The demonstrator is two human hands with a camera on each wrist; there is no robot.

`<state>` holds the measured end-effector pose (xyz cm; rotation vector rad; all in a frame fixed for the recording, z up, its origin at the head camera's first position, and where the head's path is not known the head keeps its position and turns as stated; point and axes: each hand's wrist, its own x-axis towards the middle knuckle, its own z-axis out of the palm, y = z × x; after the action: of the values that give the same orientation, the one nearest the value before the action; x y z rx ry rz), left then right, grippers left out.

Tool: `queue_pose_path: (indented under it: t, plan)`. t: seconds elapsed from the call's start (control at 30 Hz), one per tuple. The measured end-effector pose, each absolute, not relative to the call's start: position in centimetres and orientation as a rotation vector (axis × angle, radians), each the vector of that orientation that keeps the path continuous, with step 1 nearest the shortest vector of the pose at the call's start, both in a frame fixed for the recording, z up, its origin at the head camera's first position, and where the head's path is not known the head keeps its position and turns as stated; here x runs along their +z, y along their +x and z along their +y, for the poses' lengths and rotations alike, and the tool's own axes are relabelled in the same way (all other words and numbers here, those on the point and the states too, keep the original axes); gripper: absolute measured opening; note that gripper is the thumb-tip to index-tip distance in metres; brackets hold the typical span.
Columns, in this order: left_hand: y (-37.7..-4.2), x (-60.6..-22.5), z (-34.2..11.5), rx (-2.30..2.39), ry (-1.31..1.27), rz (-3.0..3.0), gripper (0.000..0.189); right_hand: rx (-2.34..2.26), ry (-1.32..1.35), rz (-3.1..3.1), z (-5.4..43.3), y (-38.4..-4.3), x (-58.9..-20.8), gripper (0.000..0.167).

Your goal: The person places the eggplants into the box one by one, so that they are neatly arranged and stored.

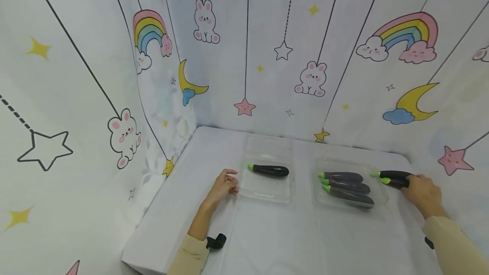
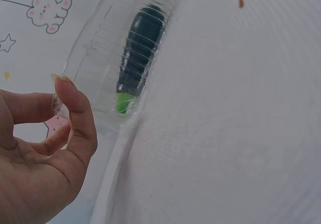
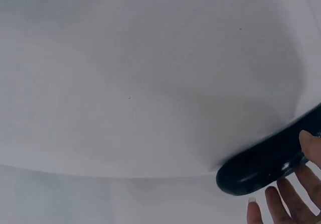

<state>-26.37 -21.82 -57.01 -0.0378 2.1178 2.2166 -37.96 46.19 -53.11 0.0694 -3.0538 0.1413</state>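
Observation:
On the left, a clear plastic box [image 1: 263,190] with its lid [image 1: 267,144] folded back holds one dark eggplant [image 1: 270,171] with a green stem. My left hand [image 1: 223,185] is at this box's left rim, thumb and finger on either side of the rim [image 2: 56,103] in the left wrist view. At the right, my right hand [image 1: 425,192] grips the blunt end of a dark eggplant [image 1: 397,183]; in the right wrist view its thumb lies on the eggplant [image 3: 266,158] with the fingers below. Another eggplant [image 1: 393,174] lies right behind, partly covered by the hand.
A second clear plastic box [image 1: 318,196], between the left box and my right hand, contains three eggplants [image 1: 347,186] seen through plastic. Both boxes rest on a white-covered table [image 1: 275,241]. Patterned cloth walls [image 1: 267,79] stand behind and on the left.

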Motion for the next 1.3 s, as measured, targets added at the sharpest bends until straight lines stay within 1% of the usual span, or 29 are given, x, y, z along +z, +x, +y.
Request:
queue_pose_path:
  t: [0.2,0.37,0.47,0.77,1.07,1.3]
  plan:
    - [-26.6,-56.9,-21.6,2.217,-0.023,2.128,0.041,0.154,0.060,-3.067,46.1,-37.7,-53.1,0.048]
    - [-26.6,-56.9,-21.5,2.212,-0.023,2.127,0.040,0.118,0.088,-3.012,46.1,-37.1,-53.4,0.041]
    - [-26.5,-56.9,-21.4,2.207,-0.024,2.129,0.040,0.106,0.095,-2.996,46.2,-37.0,-53.8,0.039]
    - [-26.3,-57.2,-21.4,2.208,-0.021,2.142,0.041,0.094,0.097,-3.000,46.6,-36.9,-54.0,0.040]
    - [-26.2,-57.1,-21.6,2.222,-0.020,2.129,0.040,0.159,0.020,-2.996,46.7,-36.5,-53.6,0.045]
    - [-26.2,-57.0,-21.7,2.218,-0.029,2.131,0.038,0.238,0.009,-2.975,46.5,-36.4,-53.3,0.048]
